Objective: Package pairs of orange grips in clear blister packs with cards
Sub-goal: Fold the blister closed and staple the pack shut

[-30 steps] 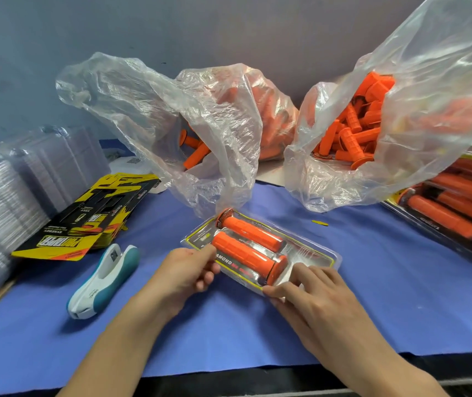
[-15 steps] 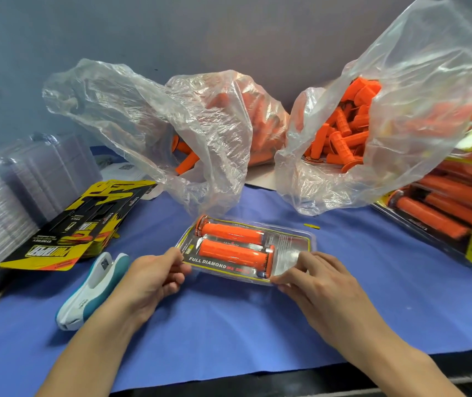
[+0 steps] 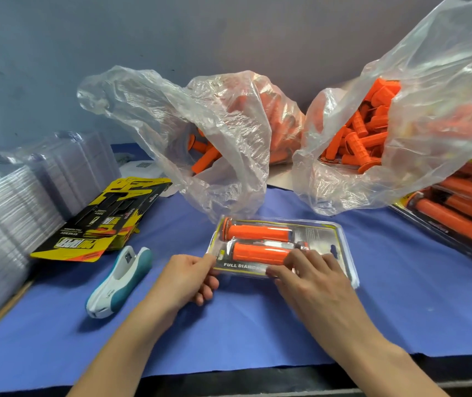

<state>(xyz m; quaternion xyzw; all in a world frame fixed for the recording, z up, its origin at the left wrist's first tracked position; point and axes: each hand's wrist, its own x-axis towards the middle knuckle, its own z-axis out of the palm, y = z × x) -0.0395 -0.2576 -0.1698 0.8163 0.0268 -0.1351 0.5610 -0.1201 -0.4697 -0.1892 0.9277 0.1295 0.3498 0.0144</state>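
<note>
Left hand (image 3: 189, 277) pinches one end of the blister pack (image 3: 323, 233), right hand (image 3: 312, 277) presses flat on it; uneven pressure risks an unsealed edge.

The grips (image 3: 257, 232) are bright orange in a clear pack (image 3: 343, 253). The worktop (image 3: 257, 325) is blue. The stack of cards (image 3: 97, 224) is yellow and black, and the small tool (image 3: 120, 282) is white and teal.
</note>
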